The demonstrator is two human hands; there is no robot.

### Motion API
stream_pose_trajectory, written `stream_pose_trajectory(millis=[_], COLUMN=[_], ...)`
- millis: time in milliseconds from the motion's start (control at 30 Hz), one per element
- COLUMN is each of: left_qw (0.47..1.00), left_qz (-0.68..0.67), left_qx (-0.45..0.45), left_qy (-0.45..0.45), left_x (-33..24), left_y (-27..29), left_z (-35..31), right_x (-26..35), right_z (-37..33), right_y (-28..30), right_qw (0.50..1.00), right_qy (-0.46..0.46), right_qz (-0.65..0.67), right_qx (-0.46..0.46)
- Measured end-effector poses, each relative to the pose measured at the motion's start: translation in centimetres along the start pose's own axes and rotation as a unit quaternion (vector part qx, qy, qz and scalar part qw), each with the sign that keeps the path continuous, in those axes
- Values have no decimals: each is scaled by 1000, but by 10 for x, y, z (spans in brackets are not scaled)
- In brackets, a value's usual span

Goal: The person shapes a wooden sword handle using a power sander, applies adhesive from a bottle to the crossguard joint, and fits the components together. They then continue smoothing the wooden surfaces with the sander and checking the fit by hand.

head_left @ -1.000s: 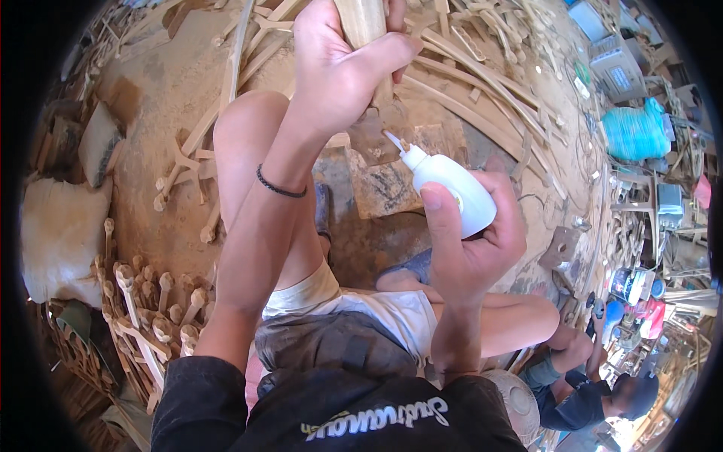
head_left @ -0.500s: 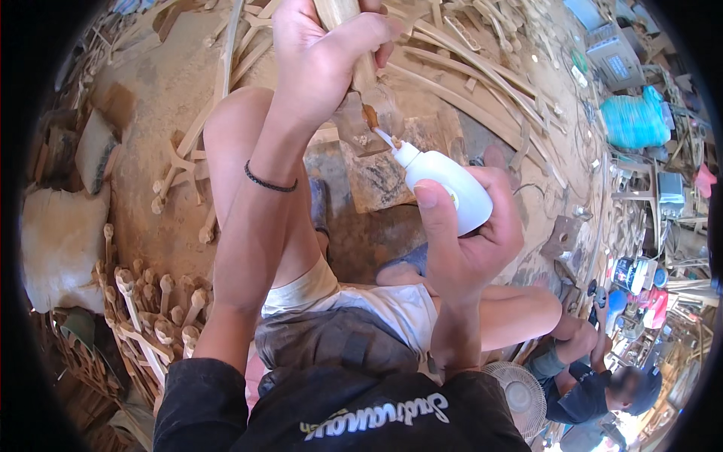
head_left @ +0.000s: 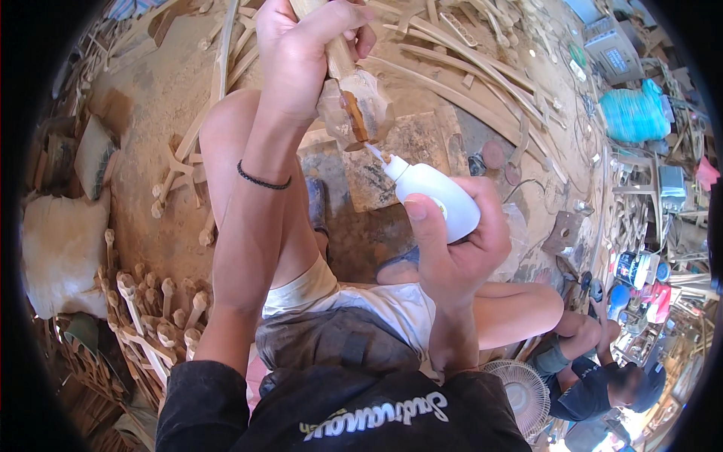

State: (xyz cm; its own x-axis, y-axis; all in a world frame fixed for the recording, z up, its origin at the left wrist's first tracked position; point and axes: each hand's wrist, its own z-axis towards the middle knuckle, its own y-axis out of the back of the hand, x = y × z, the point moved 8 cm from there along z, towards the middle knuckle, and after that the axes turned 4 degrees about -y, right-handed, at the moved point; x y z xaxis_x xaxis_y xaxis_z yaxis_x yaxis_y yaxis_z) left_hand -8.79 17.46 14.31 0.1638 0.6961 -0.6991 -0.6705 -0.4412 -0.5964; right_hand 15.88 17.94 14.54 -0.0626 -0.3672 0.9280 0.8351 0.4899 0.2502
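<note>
My left hand (head_left: 296,64) is wrapped round the shaft of a pale wooden leg (head_left: 373,102), whose thick carved knob points down toward me. A brown-orange streak (head_left: 352,117), wet-looking, runs along the knob's face to its lower end. In my right hand (head_left: 467,260) is a white squeeze bottle (head_left: 444,200), tilted up and to the left, gripped between thumb and fingers. Its thin nozzle (head_left: 376,153) is at the lower end of the streak; whether it touches the wood I cannot tell. Beneath them lies a stained flat board (head_left: 388,184) on the ground.
Long wooden strips (head_left: 459,87) lie ahead to the right. Several carved legs (head_left: 166,301) stand bunched at my left, near a pale sack (head_left: 64,252). To the right are a turquoise bundle (head_left: 636,113), a fan (head_left: 520,395) and another person (head_left: 587,388) seated low.
The wooden leg has moved slightly left and its knob has turned, showing more of the brown streak. The bottle has shifted a little left and down with my right hand.
</note>
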Motion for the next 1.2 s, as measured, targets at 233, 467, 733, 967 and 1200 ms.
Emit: stream_pose_trajectory(millis=[233, 467, 733, 967, 1200], left_qw=[985, 997, 934, 883, 851], left_qz=[172, 49, 298, 412, 463], left_qx=[7, -32, -194, -222, -243], left_qy=[-23, 56, 11, 36, 52], left_x=[-10, 11, 8, 11, 0], left_y=[5, 11, 62, 77, 81], left_z=[-1, 14, 14, 18, 15], right_x=[-94, -313, -348, -360, -488], right_z=[-4, -20, -35, -48, -149], right_y=[20, 42, 17, 102, 287], right_qw=[943, 959, 970, 942, 692], right_qy=[-225, -255, -188, -178, -523], right_qz=[240, 92, -128, -182, -459], right_qx=[-42, -76, -84, -217, -192])
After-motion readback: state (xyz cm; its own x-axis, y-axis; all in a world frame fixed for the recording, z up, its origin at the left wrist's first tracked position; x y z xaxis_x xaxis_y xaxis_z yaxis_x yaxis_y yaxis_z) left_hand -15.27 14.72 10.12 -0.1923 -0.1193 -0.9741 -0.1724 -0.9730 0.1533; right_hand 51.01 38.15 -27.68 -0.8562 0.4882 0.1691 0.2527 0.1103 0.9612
